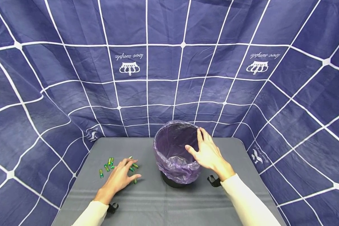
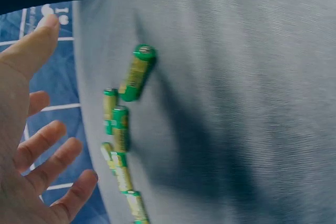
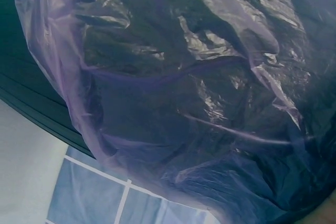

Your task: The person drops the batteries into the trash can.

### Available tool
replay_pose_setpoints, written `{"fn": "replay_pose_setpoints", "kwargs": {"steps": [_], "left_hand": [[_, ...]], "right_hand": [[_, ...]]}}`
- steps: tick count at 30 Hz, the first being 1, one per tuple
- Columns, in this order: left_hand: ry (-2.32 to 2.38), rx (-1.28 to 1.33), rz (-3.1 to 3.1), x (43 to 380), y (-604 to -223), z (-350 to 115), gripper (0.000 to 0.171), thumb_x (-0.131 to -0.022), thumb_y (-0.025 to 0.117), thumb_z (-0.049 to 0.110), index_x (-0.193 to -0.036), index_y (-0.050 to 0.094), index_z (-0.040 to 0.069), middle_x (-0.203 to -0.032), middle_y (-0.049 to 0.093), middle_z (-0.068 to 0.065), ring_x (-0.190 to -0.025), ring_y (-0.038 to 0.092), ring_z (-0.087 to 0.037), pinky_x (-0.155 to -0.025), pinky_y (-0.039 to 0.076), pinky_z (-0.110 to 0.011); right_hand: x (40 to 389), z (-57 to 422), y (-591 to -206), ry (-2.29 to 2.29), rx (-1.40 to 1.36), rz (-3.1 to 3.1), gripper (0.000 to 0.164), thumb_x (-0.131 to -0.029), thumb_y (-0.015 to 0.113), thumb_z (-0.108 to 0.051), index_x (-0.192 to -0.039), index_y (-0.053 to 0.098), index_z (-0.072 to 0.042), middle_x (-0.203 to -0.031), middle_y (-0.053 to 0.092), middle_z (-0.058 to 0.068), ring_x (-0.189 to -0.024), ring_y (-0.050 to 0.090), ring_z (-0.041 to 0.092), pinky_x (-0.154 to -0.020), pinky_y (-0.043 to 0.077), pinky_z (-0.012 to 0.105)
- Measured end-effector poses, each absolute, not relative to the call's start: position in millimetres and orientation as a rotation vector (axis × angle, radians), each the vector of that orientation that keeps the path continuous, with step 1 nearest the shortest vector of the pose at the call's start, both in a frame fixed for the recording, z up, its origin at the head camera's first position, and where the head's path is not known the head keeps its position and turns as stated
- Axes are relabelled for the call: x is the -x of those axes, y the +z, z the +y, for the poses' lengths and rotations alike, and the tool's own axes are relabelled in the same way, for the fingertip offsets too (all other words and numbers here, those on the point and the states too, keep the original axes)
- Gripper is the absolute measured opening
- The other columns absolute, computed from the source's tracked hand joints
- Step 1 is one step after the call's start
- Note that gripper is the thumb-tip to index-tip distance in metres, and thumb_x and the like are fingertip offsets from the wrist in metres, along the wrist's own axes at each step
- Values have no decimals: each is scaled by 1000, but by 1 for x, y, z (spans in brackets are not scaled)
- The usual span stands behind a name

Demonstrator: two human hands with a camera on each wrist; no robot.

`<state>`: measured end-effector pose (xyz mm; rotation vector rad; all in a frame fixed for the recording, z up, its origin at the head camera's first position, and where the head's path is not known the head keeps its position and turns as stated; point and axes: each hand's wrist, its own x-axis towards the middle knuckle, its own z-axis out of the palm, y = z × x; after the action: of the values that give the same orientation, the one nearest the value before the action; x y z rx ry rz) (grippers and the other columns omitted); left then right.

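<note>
My left hand (image 1: 120, 177) is over a loose group of green-and-yellow batteries (image 1: 101, 173) on the left of the table, fingers spread and holding nothing. In the left wrist view, the batteries (image 2: 137, 73) lie in a rough line beyond the spread fingers (image 2: 55, 163). A black bin (image 1: 173, 182) lined with a purple plastic bag (image 1: 166, 166) stands upright near the middle. At the bin's right rim is my right hand (image 1: 210, 153), fingers extended along the edge and thumb over the opening. The bag (image 3: 157, 103) fills most of the right wrist view, where that hand is mostly hidden.
A grey cloth covers the table (image 1: 141, 207). Blue fabric with white grid lines (image 1: 164, 62) rises behind it and on both sides. Black straps (image 1: 214, 181) sit at the wrists.
</note>
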<state>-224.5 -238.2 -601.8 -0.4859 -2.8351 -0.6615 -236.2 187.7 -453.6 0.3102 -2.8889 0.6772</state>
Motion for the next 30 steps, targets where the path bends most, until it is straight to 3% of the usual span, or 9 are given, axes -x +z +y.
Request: {"fn": "replay_pose_setpoints", "kwargs": {"steps": [6,12,19,30], "left_hand": [[-706,414,-2957,221,-619,-244,69,-87,104,48,-142,80,16,-137,72,-10,-125,76,-40,-106,65,-63],[-678,434,-2967,217,-632,-245,65,-81,108,44,-134,82,17,-129,74,-4,-124,78,-34,-107,65,-59],[-646,488,-2927,215,-635,-245,53,-79,109,33,-124,85,17,-120,75,0,-121,77,-30,-107,65,-54],[-591,518,-2886,217,-641,-244,40,-82,107,30,-114,86,20,-115,77,3,-118,77,-30,-103,66,-54]], "right_hand": [[238,188,-454,677,-318,-2875,108,-110,66,-67,-184,23,0,-193,23,21,-178,32,47,-125,52,75],[237,187,-454,686,-305,-2877,109,-110,65,-67,-184,23,1,-194,22,21,-177,33,47,-127,50,75],[235,186,-454,708,-297,-2874,109,-111,65,-66,-184,22,2,-194,22,21,-178,32,47,-129,48,74],[234,187,-453,701,-289,-2903,109,-111,63,-67,-184,21,2,-197,14,18,-181,25,46,-129,48,76]]}}
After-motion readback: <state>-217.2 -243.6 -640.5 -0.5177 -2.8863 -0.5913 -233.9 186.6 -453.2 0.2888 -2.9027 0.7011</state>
